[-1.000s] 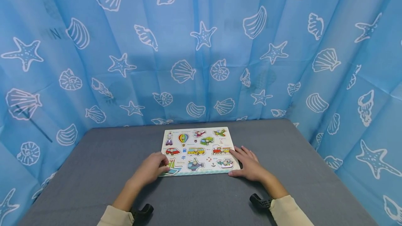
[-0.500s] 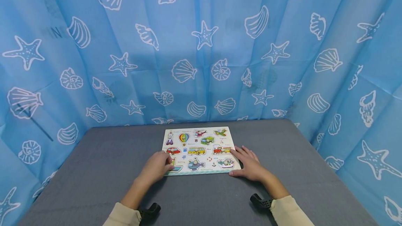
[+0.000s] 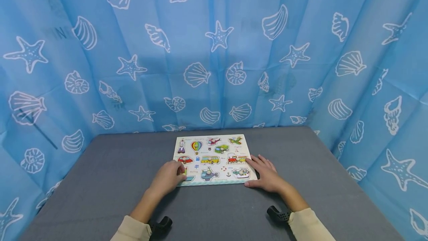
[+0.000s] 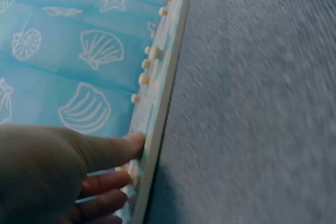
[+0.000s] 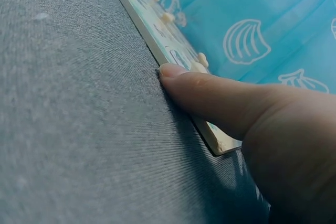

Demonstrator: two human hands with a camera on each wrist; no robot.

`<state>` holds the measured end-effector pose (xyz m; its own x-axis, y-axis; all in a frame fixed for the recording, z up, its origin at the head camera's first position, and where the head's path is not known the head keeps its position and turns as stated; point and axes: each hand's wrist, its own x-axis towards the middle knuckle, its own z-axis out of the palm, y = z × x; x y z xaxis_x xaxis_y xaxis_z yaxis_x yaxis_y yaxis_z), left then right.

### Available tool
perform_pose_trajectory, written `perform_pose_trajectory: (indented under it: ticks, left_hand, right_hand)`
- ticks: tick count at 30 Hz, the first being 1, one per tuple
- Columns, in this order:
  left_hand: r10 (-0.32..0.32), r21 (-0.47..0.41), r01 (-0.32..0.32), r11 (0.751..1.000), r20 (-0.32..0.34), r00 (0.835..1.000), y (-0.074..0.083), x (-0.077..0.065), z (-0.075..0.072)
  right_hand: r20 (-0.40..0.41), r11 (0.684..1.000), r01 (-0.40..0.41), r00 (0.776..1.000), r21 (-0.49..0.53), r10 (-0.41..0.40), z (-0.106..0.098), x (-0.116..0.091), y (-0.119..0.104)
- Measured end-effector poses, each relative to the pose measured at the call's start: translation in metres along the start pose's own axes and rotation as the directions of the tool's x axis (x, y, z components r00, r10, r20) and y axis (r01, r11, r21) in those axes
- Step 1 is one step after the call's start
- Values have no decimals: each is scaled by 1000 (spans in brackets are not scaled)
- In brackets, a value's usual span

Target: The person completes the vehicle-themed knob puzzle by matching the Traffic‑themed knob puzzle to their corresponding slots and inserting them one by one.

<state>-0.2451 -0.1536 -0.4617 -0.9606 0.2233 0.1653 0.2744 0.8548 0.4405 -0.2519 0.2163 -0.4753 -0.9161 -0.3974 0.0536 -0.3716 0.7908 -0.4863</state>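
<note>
A white wooden knobbed puzzle board (image 3: 217,169) with vehicle pieces lies flat on the grey table. At its near left corner my left hand (image 3: 167,177) pinches the sailboat puzzle piece (image 3: 190,178), mostly covered by the fingers in the head view. The piece lies in its place on the board. In the left wrist view, the thumb (image 4: 126,148) sits by the board's front edge, above curled fingers. My right hand (image 3: 265,176) rests on the board's right side with fairly straight fingers. Its thumb (image 5: 194,85) presses against the front edge near the corner.
Red car (image 3: 185,159), yellow bus (image 3: 210,160), submarine (image 3: 209,174), ship (image 3: 240,173) and other pieces sit in the board, with round knobs standing up. Grey cloth table (image 3: 214,211) surrounds it. A blue shell-patterned curtain (image 3: 214,84) hangs behind and to the sides.
My left hand has moved slightly right and inward over the board; the sailboat piece, tilted near the corner before, now lies in line with the board. The right hand stays on the edge.
</note>
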Motion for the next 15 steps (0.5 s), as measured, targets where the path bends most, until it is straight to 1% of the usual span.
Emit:
perform_pose_trajectory:
  ticks: [3,5,9,12,15]
  left_hand:
    - [13,-44,-14,999,-24,1000,-5,0,1]
    - [33,-62,-35,997,-33,999,-9,-1,0]
    - [96,-111,-99,989,-36,995,-19,-3,-1]
    - [139,-110,-145,983,-68,988,-30,-8,-4]
    - [168,-55,-175,983,-123,978,-43,-14,-11]
  right_hand:
    - [-2,1000,14,1000,-4,-14,0,1,1]
    - [-7,999,38,999,-9,-38,1,1,0]
    - [-29,996,87,996,-6,-88,0,-7,1]
    - [-91,993,118,989,23,-115,-1,-16,3]
    - [-196,992,114,975,53,-102,-3,-25,8]
